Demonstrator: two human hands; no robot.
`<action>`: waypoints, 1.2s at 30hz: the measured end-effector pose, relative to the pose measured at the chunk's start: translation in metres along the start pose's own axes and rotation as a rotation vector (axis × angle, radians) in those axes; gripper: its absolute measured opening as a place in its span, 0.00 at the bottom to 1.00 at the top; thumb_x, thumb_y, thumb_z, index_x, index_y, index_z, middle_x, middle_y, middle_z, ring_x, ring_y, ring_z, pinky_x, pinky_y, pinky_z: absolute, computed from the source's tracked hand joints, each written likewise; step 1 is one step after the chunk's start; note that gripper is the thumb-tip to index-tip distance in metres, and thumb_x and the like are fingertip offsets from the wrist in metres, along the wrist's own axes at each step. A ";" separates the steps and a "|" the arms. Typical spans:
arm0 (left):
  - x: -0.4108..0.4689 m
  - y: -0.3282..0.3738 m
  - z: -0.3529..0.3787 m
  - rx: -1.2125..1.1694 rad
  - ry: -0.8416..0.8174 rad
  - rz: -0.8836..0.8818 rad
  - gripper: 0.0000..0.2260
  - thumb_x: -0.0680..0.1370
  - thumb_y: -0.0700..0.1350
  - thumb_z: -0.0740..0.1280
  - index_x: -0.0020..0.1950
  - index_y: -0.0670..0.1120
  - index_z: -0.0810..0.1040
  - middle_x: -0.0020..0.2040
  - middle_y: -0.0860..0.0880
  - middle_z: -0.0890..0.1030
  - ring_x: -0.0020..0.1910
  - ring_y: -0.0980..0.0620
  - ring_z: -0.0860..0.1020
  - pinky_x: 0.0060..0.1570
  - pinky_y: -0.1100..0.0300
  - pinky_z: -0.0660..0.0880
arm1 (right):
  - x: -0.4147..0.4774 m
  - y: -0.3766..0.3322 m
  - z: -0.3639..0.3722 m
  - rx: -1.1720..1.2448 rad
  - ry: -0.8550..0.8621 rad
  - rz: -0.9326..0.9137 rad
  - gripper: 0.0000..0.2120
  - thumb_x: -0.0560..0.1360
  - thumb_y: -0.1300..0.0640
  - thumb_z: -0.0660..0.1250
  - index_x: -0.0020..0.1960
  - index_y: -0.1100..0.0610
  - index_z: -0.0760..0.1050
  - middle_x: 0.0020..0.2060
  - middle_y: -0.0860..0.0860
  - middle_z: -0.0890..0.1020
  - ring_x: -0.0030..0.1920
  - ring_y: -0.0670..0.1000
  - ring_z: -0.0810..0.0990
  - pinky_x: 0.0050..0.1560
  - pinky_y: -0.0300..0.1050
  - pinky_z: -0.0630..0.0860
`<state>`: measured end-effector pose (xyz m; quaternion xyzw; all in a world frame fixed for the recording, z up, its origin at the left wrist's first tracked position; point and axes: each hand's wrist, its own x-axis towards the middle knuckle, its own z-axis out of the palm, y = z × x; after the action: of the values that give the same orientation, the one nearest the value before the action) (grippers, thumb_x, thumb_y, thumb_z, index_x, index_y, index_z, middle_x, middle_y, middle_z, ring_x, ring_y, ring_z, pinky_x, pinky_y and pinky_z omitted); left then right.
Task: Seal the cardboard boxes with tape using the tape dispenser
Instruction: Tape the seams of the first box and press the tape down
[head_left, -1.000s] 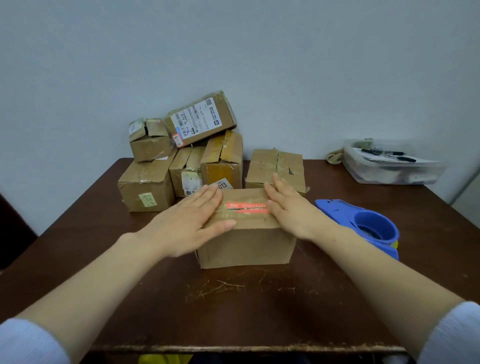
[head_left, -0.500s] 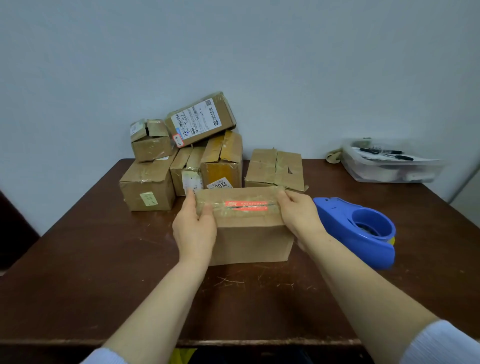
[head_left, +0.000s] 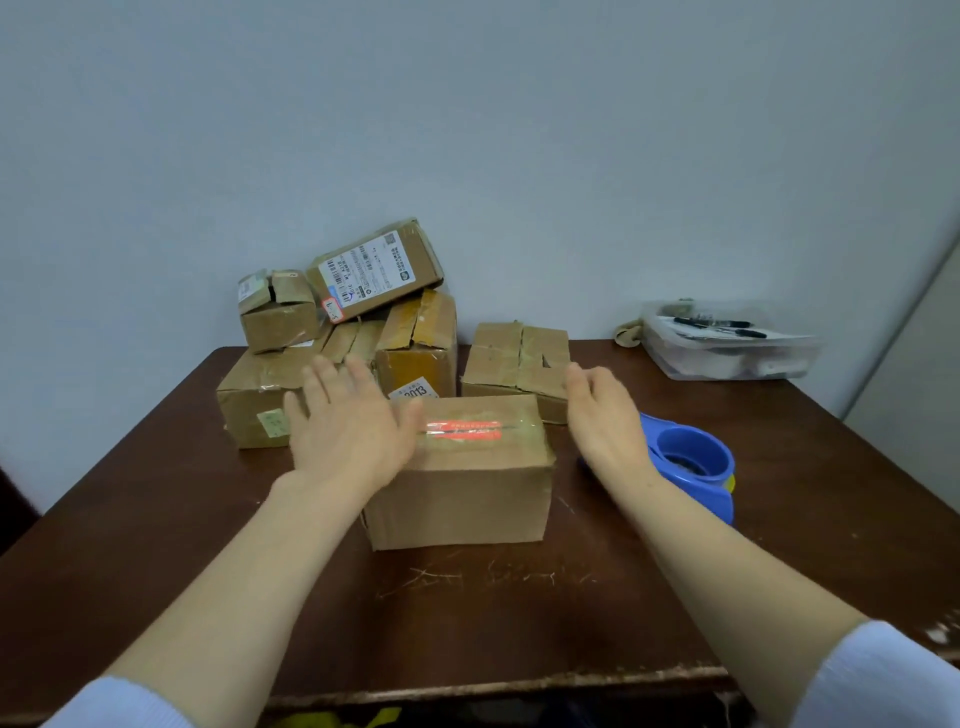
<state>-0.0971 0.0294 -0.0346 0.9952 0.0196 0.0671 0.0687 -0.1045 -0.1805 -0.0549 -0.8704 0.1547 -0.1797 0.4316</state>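
Note:
A brown cardboard box (head_left: 467, 499) with a red-printed tape strip along its top seam sits in the middle of the table. My left hand (head_left: 345, 426) hovers with spread, straight fingers over the box's left top corner, holding nothing. My right hand (head_left: 602, 421) is raised just right of the box, fingers straight and apart from it. The blue tape dispenser (head_left: 691, 467) lies on the table behind my right wrist, partly hidden by it.
Several other cardboard boxes (head_left: 374, 332) are piled at the back left against the wall, one more (head_left: 514, 358) stands behind the middle box. A clear plastic tub (head_left: 727, 353) with pens sits at the back right. The dark wooden table (head_left: 156, 519) has a scratched front.
Both hands have let go of the box's sides and lifted, fingers now spread; the left is over the box's corner, the right beside it. The box sits on the table as before.

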 end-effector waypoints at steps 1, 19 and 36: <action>0.003 0.003 -0.004 -0.004 -0.044 0.119 0.41 0.76 0.69 0.51 0.78 0.45 0.44 0.78 0.38 0.43 0.77 0.41 0.42 0.73 0.45 0.42 | 0.004 0.006 -0.014 -0.052 0.022 -0.049 0.16 0.79 0.47 0.57 0.58 0.57 0.73 0.57 0.54 0.76 0.56 0.53 0.74 0.53 0.48 0.70; 0.005 0.028 0.004 0.102 -0.461 0.325 0.58 0.60 0.75 0.67 0.77 0.56 0.37 0.76 0.48 0.50 0.75 0.44 0.48 0.73 0.47 0.55 | 0.014 0.080 -0.070 -0.680 -0.305 0.085 0.24 0.69 0.37 0.69 0.35 0.55 0.63 0.31 0.49 0.68 0.31 0.48 0.68 0.30 0.42 0.61; -0.052 0.105 -0.014 -1.026 -0.368 0.600 0.38 0.64 0.48 0.80 0.68 0.56 0.64 0.58 0.60 0.76 0.55 0.63 0.76 0.55 0.62 0.74 | -0.040 0.037 -0.087 1.003 -0.690 0.081 0.34 0.47 0.44 0.84 0.45 0.63 0.84 0.46 0.62 0.84 0.44 0.57 0.85 0.42 0.47 0.81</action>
<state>-0.1471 -0.0755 -0.0129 0.7927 -0.3078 -0.0884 0.5187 -0.1832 -0.2452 -0.0434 -0.5624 -0.0647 0.0784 0.8206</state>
